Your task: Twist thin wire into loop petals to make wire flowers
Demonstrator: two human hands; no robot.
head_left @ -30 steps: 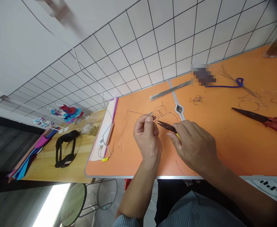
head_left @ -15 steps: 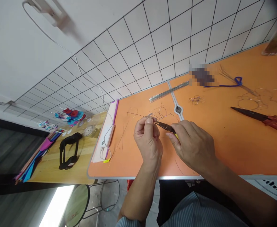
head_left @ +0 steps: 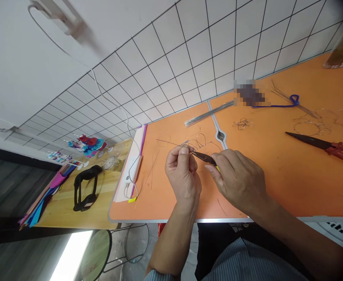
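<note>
My left hand (head_left: 183,171) pinches a thin metal wire (head_left: 171,142) between thumb and fingers. My right hand (head_left: 237,179) grips small black-nosed pliers (head_left: 203,157) with a yellow handle, mostly hidden in my fingers, and their tips meet the wire close to my left fingertips. Bent wire loops (head_left: 202,142) lie just behind my hands on the orange work table (head_left: 276,187). To the right rest red-handled long-nose pliers (head_left: 323,146), out of reach of neither hand's grip.
A bundle of straight wires (head_left: 209,113), a small wire tangle (head_left: 242,123), wire rings (head_left: 308,127) and a blue pipe cleaner (head_left: 276,105) lie on the table. A white power strip (head_left: 133,168) sits at its left end, beside a lower wooden table (head_left: 107,195). Tiled wall runs behind.
The view has shifted slightly, moving the table a little in the picture. Both hands hold the same grip, with the small pliers still at the wire.
</note>
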